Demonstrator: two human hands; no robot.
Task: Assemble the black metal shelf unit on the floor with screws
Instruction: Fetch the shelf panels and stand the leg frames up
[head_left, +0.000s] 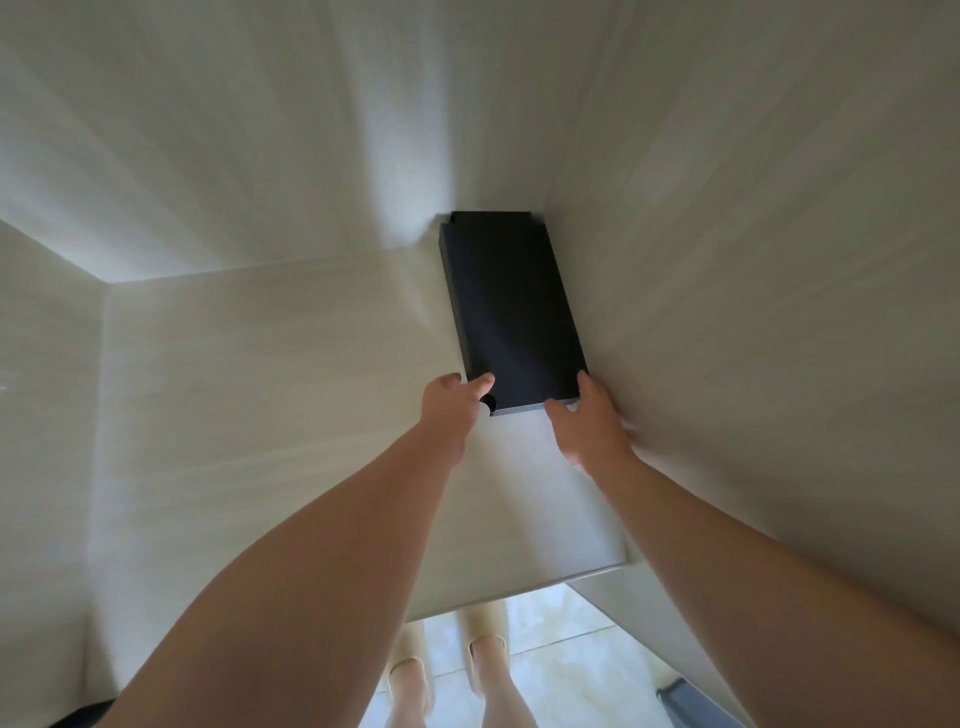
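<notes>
1. The flat black metal shelf panel (511, 312) lies on a pale wooden ledge (260, 389). It sits far back in the corner, against the white side wall (727, 260).
2. My left hand (454, 410) pinches its near left corner. My right hand (584, 421) grips the near right corner.
3. I should pull it out flat, both hands together, so it does not scrape.
4. I cannot see my fingers underneath, or any screws.

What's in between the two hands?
In the head view, the near end of the black shelf piece lies between the left hand and right hand.
</notes>
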